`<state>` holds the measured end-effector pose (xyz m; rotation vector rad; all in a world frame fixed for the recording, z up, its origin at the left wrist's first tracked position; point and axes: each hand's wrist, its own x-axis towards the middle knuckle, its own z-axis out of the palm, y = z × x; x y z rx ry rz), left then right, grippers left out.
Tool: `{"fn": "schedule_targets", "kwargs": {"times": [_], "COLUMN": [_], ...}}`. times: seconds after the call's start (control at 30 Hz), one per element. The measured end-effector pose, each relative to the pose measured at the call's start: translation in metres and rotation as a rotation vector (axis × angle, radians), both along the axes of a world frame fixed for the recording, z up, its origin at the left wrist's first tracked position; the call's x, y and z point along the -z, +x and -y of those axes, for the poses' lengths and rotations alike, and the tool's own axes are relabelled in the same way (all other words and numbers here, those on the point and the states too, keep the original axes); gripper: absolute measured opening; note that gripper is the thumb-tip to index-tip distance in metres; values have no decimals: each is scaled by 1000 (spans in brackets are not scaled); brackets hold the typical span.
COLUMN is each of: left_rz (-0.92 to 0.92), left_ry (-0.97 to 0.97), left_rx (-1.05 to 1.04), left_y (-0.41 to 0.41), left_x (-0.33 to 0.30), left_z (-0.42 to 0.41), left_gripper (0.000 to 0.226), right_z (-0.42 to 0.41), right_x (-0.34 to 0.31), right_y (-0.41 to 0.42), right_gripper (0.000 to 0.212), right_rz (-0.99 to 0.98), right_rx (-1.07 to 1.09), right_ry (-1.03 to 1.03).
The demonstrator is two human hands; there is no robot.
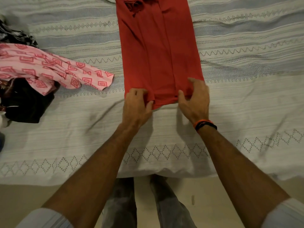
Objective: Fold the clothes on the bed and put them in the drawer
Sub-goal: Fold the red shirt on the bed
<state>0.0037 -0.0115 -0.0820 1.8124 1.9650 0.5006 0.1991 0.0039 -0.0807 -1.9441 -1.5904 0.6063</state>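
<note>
Red garment (158,51), folded into a long strip, stretches away from both hands on the bed (238,99). Left hand (137,107) pinches its near left corner; right hand (195,99) grips the near right corner. Pink patterned cloth (49,68) lies well left of the left hand.

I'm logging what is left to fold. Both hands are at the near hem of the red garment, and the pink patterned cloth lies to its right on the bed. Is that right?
Not quite. The head view shows the pink patterned cloth to the left of the red garment, not the right. The rest holds: the left hand and right hand are both at its near hem, on the bed.
</note>
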Motion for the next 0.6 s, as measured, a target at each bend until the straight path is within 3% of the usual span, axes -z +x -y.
{"fn": "schedule_targets", "kwargs": {"times": [0.07, 0.17, 0.3, 0.4, 0.47, 0.6], "left_rz": [-23, -64, -61, -55, -26, -196], "left_ry": [-77, -75, -61, 16, 90, -10], "left_rx": [84, 93, 33, 14, 50, 181], "left_y": [6, 9, 11, 11, 14, 22], "left_x": [2, 7, 8, 7, 4, 6], "left_z": [-1, -7, -17, -21, -18, -12], "left_gripper": [50, 48, 35, 20, 18, 29], "right_z": [-4, -7, -13, -16, -17, -14], "right_x": [3, 10, 13, 11, 10, 10], "right_y": [-8, -12, -10, -9, -9, -10], "right_gripper": [55, 47, 23, 17, 15, 20], "right_rz": [-39, 105, 124, 149, 133, 91], "right_rx": [-95, -214, -178, -201, -206, -181], "right_ry": [-81, -97, -89, -70, -54, -52]}}
